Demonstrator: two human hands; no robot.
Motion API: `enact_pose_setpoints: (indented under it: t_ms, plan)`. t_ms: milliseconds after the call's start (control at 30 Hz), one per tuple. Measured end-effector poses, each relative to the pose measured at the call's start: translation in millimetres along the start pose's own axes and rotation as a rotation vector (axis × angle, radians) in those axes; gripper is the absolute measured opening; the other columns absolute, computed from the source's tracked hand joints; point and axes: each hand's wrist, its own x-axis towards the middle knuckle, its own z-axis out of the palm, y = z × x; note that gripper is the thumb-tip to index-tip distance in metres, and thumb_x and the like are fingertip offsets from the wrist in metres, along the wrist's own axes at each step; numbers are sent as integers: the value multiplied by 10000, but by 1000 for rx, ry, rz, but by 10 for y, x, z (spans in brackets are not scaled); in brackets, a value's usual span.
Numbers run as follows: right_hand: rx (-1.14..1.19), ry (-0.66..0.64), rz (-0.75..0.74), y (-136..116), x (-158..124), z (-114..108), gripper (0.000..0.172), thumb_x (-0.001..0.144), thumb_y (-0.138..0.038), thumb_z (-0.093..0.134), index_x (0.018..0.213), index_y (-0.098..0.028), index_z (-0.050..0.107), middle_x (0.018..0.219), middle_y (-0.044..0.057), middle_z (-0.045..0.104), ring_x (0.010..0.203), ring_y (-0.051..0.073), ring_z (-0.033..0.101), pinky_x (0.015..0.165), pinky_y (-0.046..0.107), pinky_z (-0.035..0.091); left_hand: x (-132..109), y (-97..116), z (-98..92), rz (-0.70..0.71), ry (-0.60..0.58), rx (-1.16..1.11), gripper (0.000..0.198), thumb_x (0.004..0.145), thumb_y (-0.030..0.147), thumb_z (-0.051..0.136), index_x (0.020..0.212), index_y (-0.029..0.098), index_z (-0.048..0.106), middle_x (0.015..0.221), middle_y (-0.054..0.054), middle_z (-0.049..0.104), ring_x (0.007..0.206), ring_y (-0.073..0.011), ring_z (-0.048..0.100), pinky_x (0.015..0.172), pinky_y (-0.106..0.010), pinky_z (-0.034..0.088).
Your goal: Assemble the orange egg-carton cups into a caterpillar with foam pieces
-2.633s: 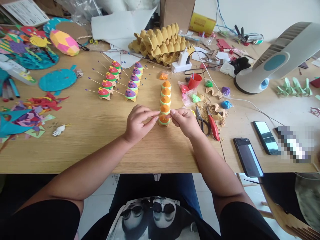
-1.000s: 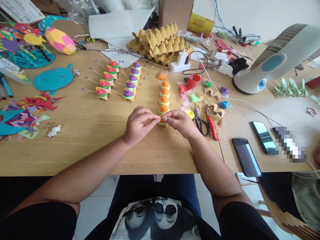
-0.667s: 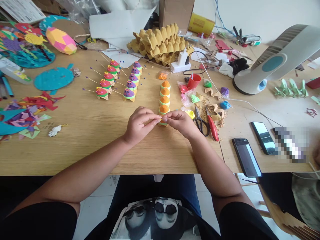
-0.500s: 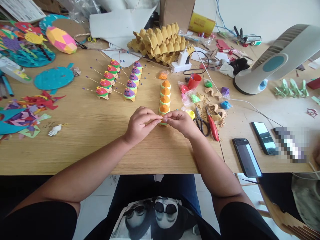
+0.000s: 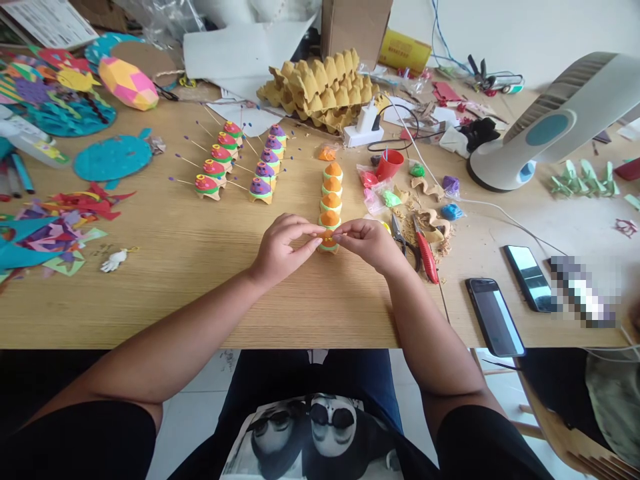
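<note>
My left hand (image 5: 280,250) and my right hand (image 5: 370,243) meet over the nearest orange clay cup (image 5: 327,242) in a row of orange-topped egg-carton cups (image 5: 331,193) on the wooden table (image 5: 200,267). Both hands pinch with thumb and forefinger at the top of that cup, fingertips almost touching. What sits between the fingertips is too small to make out. Two rows of finished purple and red cups with pins (image 5: 240,163) stand further back on the left.
Scissors (image 5: 403,240) and a red-handled cutter (image 5: 427,257) lie right of my hand, with bags of coloured clay (image 5: 385,190) and a red cup (image 5: 389,163). Two phones (image 5: 495,317) lie at the right, a fan (image 5: 550,123) behind them. Egg cartons (image 5: 320,87) and paper crafts (image 5: 60,220) lie around.
My hands stay pinched over the nearest orange cup. The fingertips have shifted slightly, uncovering more of the cup's orange top between them.
</note>
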Motion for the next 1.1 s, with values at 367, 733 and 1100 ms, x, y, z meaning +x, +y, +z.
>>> enact_pose_setpoints:
  t_ms: [367,733,1100]
  plan:
    - [-87,-70,49,-7,-8,42,285,805,-414,776,925,-156,798,545,-66,451,524,62,278,505,268,179,0,-2,33,-7,-47,-25,68,906,273,736,874,220,766,851,-24,748,835,-170,672,831,-339,528]
    - [-104,-32,-8,-82,-46,11,422,837,-544,739,936,-137,794,641,-8,584,597,88,403,546,263,288,11,14,24,-97,-28,-68,113,928,279,706,860,208,761,841,-28,744,828,-168,672,824,-323,544]
    - [-182,-70,4,-68,-47,20,315,848,-470,753,870,-156,758,536,-74,394,505,63,263,498,284,160,-9,-19,48,-88,-68,-113,78,911,263,728,875,217,780,854,-27,758,830,-169,681,828,-330,546]
